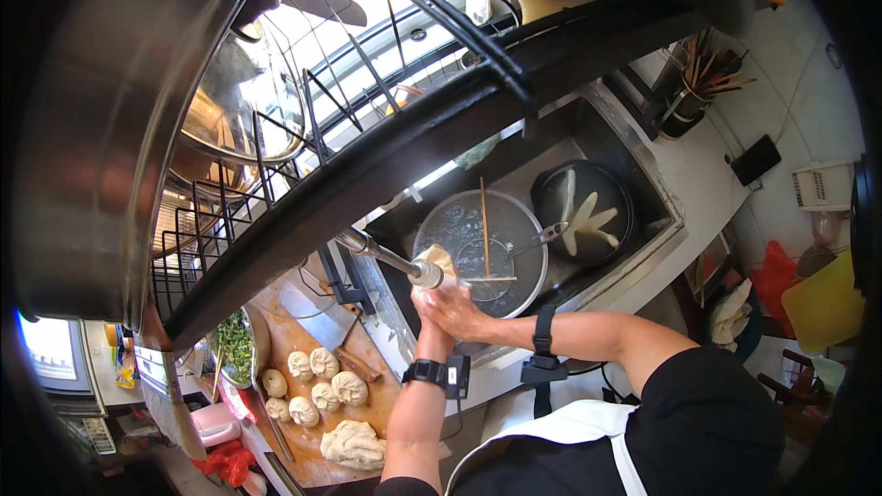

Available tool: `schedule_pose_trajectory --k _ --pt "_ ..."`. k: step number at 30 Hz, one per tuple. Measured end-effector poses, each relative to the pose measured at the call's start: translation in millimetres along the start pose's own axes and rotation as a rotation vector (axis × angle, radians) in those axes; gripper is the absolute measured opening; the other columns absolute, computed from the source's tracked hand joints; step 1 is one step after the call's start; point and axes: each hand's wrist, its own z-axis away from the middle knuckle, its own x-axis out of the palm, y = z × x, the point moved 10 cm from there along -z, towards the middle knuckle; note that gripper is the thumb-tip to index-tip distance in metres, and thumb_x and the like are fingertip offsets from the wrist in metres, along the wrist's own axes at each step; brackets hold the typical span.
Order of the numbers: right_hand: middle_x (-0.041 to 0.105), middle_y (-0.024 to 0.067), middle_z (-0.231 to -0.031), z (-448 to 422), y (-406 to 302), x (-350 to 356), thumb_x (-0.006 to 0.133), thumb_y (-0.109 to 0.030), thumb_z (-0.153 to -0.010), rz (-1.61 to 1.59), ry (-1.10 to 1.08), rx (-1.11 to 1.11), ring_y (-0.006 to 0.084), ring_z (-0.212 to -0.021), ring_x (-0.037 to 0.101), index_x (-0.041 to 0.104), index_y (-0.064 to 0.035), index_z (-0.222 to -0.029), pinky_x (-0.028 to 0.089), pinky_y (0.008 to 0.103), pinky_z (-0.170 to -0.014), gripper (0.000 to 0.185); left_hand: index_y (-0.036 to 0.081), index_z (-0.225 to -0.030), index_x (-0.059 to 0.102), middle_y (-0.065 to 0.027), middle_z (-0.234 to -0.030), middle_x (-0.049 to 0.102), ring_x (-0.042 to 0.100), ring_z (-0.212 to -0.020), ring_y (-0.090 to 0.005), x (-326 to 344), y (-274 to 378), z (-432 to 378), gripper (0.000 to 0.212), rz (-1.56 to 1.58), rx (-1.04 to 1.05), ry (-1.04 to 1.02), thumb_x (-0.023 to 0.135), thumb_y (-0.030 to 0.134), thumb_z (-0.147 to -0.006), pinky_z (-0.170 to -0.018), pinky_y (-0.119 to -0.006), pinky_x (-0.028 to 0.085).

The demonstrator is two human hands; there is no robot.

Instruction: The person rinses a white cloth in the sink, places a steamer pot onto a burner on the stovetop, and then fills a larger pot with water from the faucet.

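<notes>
Under the faucet (pixel 428 274) at the sink, my left hand (pixel 428 303) and my right hand (pixel 458 313) are pressed together, wet and overlapping. A pale, crumpled thing (pixel 437 259) shows just beyond the faucet head, by my fingers; I cannot tell whether a hand holds it. Below lies a large round basin (pixel 441 220) in the sink, with chopsticks (pixel 485 227) and a metal-handled utensil (pixel 551 231) across it. Beside it, a dark round pan (pixel 623 186) holds a pale rubber glove (pixel 587 224). How my fingers are bent is partly hidden.
A wooden board (pixel 372 403) left of the sink bears filled buns (pixel 349 388), a dough lump (pixel 353 445), a cleaver (pixel 317 310) and a rolling pin (pixel 357 364). Chopped greens (pixel 236 348) stand nearby. A black dish rack (pixel 386 131) with steel pots overhangs the sink.
</notes>
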Motion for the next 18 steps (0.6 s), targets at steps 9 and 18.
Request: schedule_pose_trajectory --k 9,18 --pt "0.038 0.0127 -0.131 -29.3 89.9 -1.1 0.048 -0.027 -0.089 -1.536 -0.228 0.485 0.0214 -0.126 0.030 0.042 -0.0049 -0.125 0.028 0.0310 -0.101 0.043 0.002 -0.117 0.045 -0.0109 -0.112 0.053 0.053 -0.102 -0.0237 -6.7 12.2 5.2 0.035 -0.634 -0.067 0.788 0.049 0.014 -0.084 -0.086 -0.037 0.045" --pt "0.061 0.0024 -0.089 -30.6 92.9 -82.7 0.058 -0.012 -0.079 -0.820 -0.088 0.332 0.0090 -0.083 0.056 0.058 -0.0044 -0.094 0.045 0.0245 -0.074 0.017 0.006 -0.108 0.050 -0.0084 -0.099 0.059 0.060 -0.084 -0.0262 -29.3 32.6 27.5 0.040 -0.677 -0.246 1.280 0.040 0.039 -0.087 -0.065 -0.037 0.050"
